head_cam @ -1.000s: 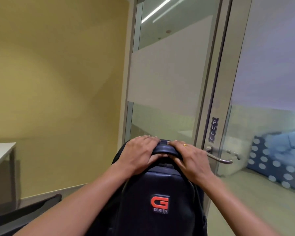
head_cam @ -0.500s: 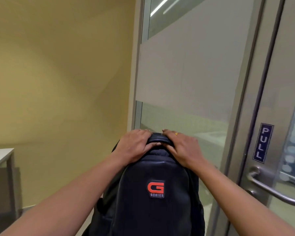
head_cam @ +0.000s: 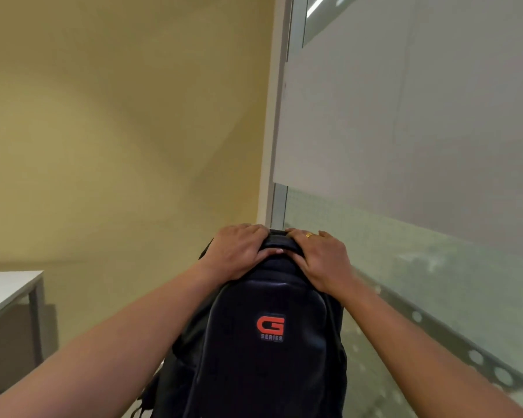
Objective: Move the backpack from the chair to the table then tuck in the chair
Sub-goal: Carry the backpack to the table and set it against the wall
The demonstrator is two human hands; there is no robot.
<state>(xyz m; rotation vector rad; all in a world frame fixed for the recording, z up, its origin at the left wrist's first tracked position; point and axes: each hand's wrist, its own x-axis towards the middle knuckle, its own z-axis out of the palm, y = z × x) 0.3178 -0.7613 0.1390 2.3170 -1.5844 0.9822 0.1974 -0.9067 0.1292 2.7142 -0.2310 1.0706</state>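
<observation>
A black backpack [head_cam: 263, 351] with a red G logo hangs upright in front of me, held off the ground. My left hand [head_cam: 239, 253] grips the left side of its top. My right hand [head_cam: 320, 260], with a ring on one finger, grips the right side of the top. Both arms reach forward from the bottom corners. A corner of the white table [head_cam: 3, 291] shows at the left edge, lower than the hands. The chair is out of sight.
A yellow wall [head_cam: 118, 131] fills the left half. A frosted glass partition [head_cam: 405, 116] in a metal frame [head_cam: 280, 146] fills the right half, close behind the backpack. The table's grey leg [head_cam: 38, 324] stands at the left.
The view has swung to the left: the door with its PULL sign and handle has left the frame. Both hands keep their hold on the backpack's top, and the table corner stays at the left.
</observation>
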